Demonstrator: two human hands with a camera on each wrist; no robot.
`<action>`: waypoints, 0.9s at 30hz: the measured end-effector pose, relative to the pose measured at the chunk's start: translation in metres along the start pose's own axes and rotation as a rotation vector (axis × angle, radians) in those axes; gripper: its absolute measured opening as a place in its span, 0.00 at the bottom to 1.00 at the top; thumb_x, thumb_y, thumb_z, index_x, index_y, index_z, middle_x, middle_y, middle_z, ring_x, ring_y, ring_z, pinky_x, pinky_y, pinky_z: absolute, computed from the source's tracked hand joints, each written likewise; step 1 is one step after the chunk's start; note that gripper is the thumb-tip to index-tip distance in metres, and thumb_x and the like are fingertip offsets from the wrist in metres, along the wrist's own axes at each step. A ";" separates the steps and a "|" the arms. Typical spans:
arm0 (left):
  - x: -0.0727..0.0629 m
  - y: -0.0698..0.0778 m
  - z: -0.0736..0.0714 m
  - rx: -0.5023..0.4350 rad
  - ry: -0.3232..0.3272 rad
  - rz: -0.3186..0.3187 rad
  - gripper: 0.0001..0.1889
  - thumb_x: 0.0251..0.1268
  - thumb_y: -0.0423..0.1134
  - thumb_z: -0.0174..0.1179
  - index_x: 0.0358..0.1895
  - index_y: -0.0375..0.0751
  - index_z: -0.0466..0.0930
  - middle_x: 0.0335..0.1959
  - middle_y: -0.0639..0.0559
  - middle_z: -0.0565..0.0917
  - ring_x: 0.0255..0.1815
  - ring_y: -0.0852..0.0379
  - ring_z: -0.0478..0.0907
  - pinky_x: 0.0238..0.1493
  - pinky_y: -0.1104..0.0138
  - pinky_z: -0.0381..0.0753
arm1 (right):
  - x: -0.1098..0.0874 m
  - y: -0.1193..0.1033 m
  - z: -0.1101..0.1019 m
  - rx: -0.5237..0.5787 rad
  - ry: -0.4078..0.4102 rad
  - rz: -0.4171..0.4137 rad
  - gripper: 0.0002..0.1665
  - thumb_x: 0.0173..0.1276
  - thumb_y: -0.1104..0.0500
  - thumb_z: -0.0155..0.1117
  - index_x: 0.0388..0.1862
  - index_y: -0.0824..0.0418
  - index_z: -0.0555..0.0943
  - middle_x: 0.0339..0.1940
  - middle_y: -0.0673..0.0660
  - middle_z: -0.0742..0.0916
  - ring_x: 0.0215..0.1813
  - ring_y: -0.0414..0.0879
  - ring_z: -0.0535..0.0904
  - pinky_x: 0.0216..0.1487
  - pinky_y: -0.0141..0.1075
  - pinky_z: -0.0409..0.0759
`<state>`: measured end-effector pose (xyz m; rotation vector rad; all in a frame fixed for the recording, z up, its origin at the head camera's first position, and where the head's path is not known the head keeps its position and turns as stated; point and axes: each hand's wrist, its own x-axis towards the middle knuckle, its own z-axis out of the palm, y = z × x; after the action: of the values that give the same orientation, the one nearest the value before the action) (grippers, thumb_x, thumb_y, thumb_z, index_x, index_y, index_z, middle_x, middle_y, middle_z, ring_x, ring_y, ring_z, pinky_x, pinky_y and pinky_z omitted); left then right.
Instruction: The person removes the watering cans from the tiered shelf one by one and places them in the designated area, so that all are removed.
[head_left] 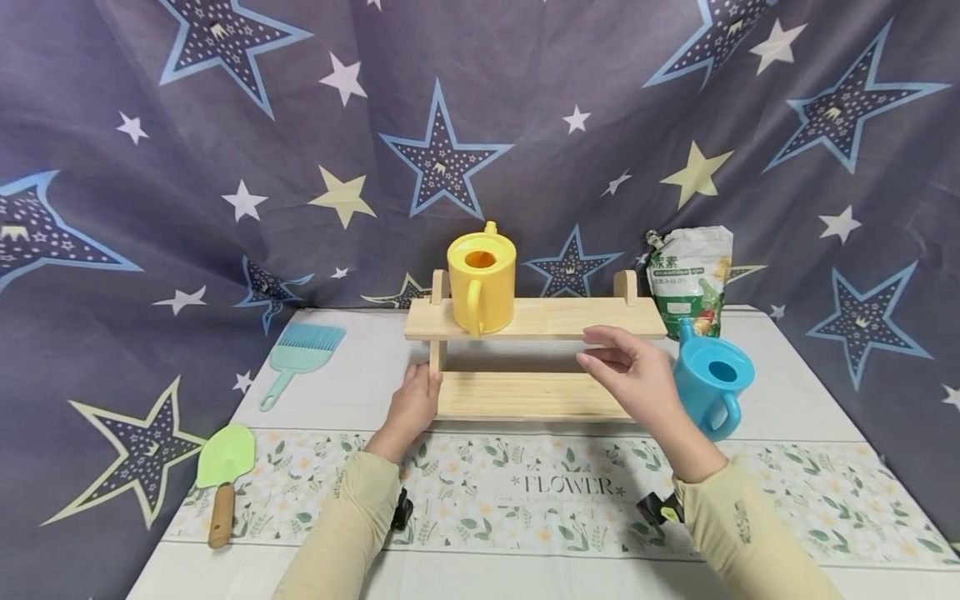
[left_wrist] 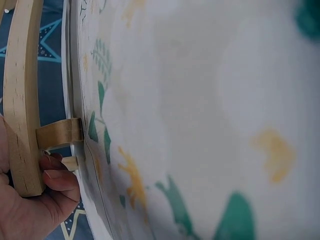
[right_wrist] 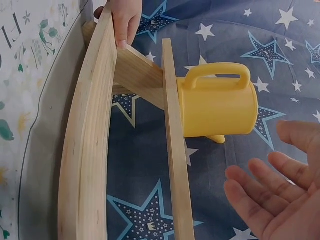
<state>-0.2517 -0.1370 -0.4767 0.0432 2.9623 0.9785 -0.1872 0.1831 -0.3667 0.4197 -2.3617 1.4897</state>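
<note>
left sleeve [head_left: 341, 521]: pale beige fabric, wrinkled, lower centre-left of the head view; small dark lettering near the cuff. right sleeve [head_left: 750, 537]: matching beige, lower right; dark print near the cuff. left wrist unit [head_left: 402, 510]: black, compact. right wrist unit [head_left: 651, 508]: black, angular, yellow-green patch. left hand [head_left: 415, 396] and right hand [head_left: 633, 371]: bare.

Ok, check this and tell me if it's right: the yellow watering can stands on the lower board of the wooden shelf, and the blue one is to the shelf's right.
One slip: the yellow watering can stands on the upper board of the wooden shelf, as the head view shows. The blue watering can is to the shelf's right.
</note>
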 end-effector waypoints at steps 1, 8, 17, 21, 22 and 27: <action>0.000 0.000 0.000 -0.002 0.000 0.001 0.26 0.81 0.48 0.36 0.70 0.34 0.61 0.55 0.42 0.68 0.51 0.45 0.75 0.54 0.53 0.79 | 0.000 0.000 0.000 0.001 -0.005 0.002 0.23 0.67 0.55 0.69 0.57 0.65 0.80 0.51 0.61 0.85 0.49 0.52 0.84 0.45 0.25 0.82; 0.000 0.001 0.000 0.003 0.004 0.002 0.26 0.81 0.48 0.36 0.70 0.33 0.61 0.55 0.42 0.68 0.51 0.45 0.75 0.54 0.53 0.79 | 0.004 -0.003 0.006 0.031 -0.021 0.011 0.22 0.66 0.56 0.70 0.57 0.63 0.80 0.50 0.60 0.86 0.49 0.51 0.85 0.45 0.30 0.84; -0.001 0.001 0.001 0.001 0.001 -0.006 0.26 0.81 0.48 0.36 0.70 0.33 0.61 0.56 0.42 0.67 0.53 0.45 0.75 0.55 0.53 0.79 | 0.011 -0.009 0.017 0.061 -0.041 0.014 0.21 0.66 0.60 0.70 0.57 0.64 0.80 0.50 0.63 0.85 0.48 0.53 0.85 0.44 0.31 0.84; -0.001 0.000 0.001 0.000 0.006 -0.002 0.26 0.81 0.48 0.36 0.70 0.33 0.61 0.56 0.42 0.67 0.52 0.45 0.75 0.55 0.53 0.79 | 0.014 -0.011 0.022 0.089 -0.036 0.009 0.21 0.65 0.62 0.71 0.56 0.66 0.80 0.50 0.63 0.86 0.47 0.54 0.85 0.43 0.32 0.84; -0.001 0.000 0.001 0.001 0.008 0.000 0.26 0.81 0.48 0.36 0.70 0.33 0.61 0.55 0.42 0.67 0.53 0.45 0.75 0.55 0.53 0.79 | 0.014 -0.012 0.023 0.091 -0.037 0.011 0.22 0.64 0.62 0.71 0.56 0.66 0.80 0.50 0.63 0.86 0.47 0.54 0.85 0.43 0.32 0.84; 0.000 0.000 0.001 0.004 0.008 0.001 0.27 0.81 0.48 0.35 0.71 0.34 0.60 0.55 0.42 0.67 0.53 0.45 0.75 0.55 0.53 0.79 | 0.017 -0.015 0.030 0.083 -0.046 0.007 0.21 0.65 0.60 0.71 0.56 0.65 0.80 0.50 0.63 0.86 0.47 0.52 0.85 0.44 0.31 0.84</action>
<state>-0.2514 -0.1364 -0.4778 0.0413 2.9724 0.9751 -0.1992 0.1486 -0.3593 0.4714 -2.3444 1.6019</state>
